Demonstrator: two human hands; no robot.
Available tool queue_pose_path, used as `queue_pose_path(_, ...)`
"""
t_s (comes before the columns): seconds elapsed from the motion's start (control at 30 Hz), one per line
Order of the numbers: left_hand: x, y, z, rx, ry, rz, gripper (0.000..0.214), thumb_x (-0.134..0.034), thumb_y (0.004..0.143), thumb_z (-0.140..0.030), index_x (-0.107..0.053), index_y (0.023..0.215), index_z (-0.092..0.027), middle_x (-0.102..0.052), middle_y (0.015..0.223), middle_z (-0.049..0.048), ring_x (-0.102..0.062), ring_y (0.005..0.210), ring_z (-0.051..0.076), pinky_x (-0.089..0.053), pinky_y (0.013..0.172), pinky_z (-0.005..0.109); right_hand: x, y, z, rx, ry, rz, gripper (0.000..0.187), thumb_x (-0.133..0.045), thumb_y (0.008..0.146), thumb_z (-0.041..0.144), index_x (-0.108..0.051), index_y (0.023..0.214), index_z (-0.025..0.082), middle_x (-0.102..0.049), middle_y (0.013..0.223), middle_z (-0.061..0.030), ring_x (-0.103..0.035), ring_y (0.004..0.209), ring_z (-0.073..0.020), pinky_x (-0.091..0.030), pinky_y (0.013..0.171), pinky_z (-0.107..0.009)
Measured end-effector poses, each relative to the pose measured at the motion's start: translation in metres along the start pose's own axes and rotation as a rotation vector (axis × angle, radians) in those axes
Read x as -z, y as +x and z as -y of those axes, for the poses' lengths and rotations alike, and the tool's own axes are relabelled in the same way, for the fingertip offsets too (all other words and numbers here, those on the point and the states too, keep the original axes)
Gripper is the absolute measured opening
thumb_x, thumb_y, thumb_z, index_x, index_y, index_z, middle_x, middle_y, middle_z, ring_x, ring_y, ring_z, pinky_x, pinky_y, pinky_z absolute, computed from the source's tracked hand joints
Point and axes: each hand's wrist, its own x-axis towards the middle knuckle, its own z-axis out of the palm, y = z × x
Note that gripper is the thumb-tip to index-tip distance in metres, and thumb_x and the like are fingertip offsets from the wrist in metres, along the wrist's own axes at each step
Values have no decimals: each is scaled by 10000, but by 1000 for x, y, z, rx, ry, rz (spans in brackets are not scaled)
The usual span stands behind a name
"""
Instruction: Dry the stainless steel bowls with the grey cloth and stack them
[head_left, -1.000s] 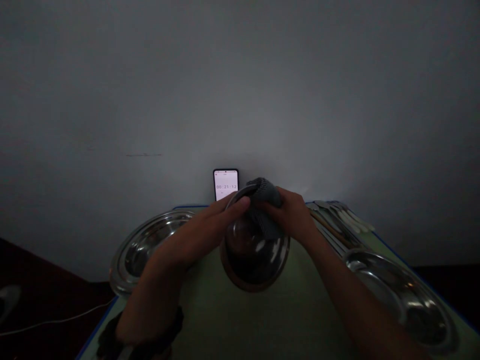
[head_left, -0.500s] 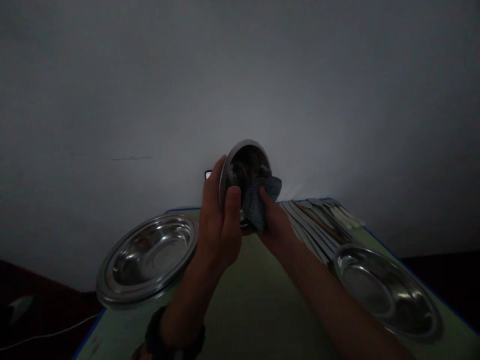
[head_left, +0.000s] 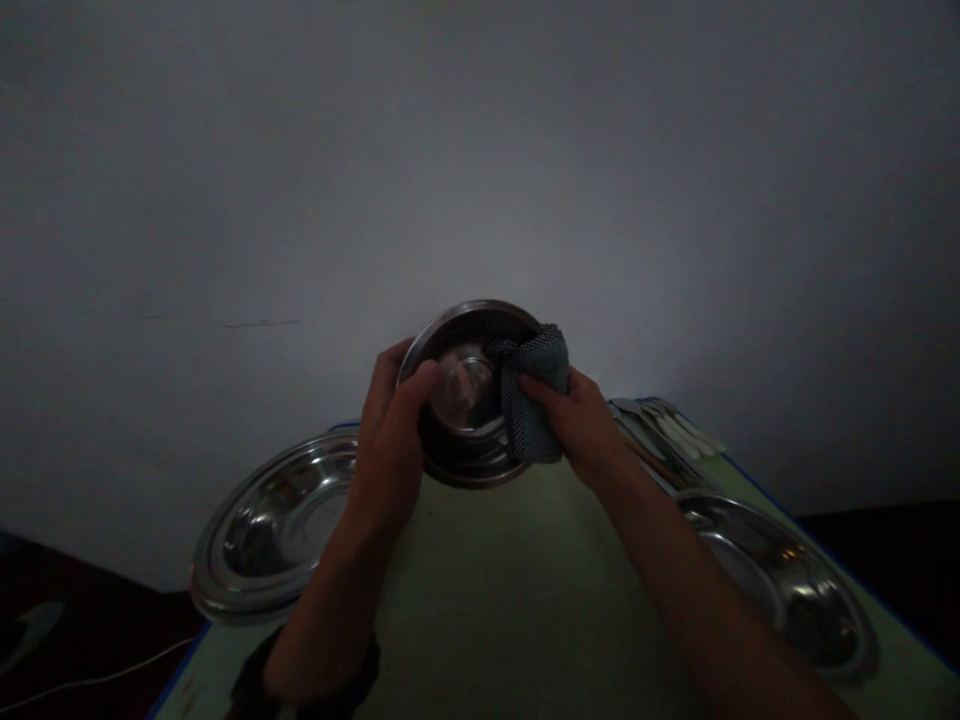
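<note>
Before you, the grey wall [head_left: 480, 150] fills the upper frame, with the green table [head_left: 525, 600] below. A wide metal basin [head_left: 262, 540] sits at lower left; a metal dish [head_left: 810, 590] lies at lower right. The bowl you're working on [head_left: 469, 400] is at centre, raised and tilted towards you. Your left hand [head_left: 394, 440] grips its left rim, thumb inside; your right hand [head_left: 589, 420] pinches the folded cloth [head_left: 540, 400] over its right rim. Wiping looks underway, not finished; how much is done or left, you can't tell. Utensils [head_left: 686, 430] lie right of centre.
</note>
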Motion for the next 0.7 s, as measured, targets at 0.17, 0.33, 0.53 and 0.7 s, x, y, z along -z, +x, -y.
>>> queue_pose_path(0.17,1,0,-5,95,-187,159,345,-567,799,-324,-594,1129,-229,-660,1078,31,-611,1005,215,-467,887,322,10,1,10,22,-151,64,262,-658,637,238,-653,890,169,-702,871,-61,-629,755,-202,-501,685,-353)
queue_pose_path(0.33,3,-2,-6,137,-158,175,275,-597,779,-277,-643,1047,-234,-683,966,9,-621,942,203,-471,835,300,15,1,17,85,-343,61,243,-631,653,253,-654,877,162,-683,815,-56,-599,713,-191,-475,633,-332)
queue_pose_path(0.53,4,-3,-3,141,-101,132,232,-604,778,-301,-649,997,-238,-670,875,-2,-618,848,182,-468,780,291,15,0,20,132,-450,76,250,-610,667,276,-650,877,147,-672,808,-64,-589,716,-191,-459,635,-328)
queue_pose_path(0.7,3,-4,-5,142,-57,130,240,-602,777,-324,-640,999,-241,-661,879,-5,-611,832,185,-462,779,302,15,-1,24,149,-508,83,222,-597,681,277,-647,852,143,-670,799,-61,-583,707,-186,-447,645,-326)
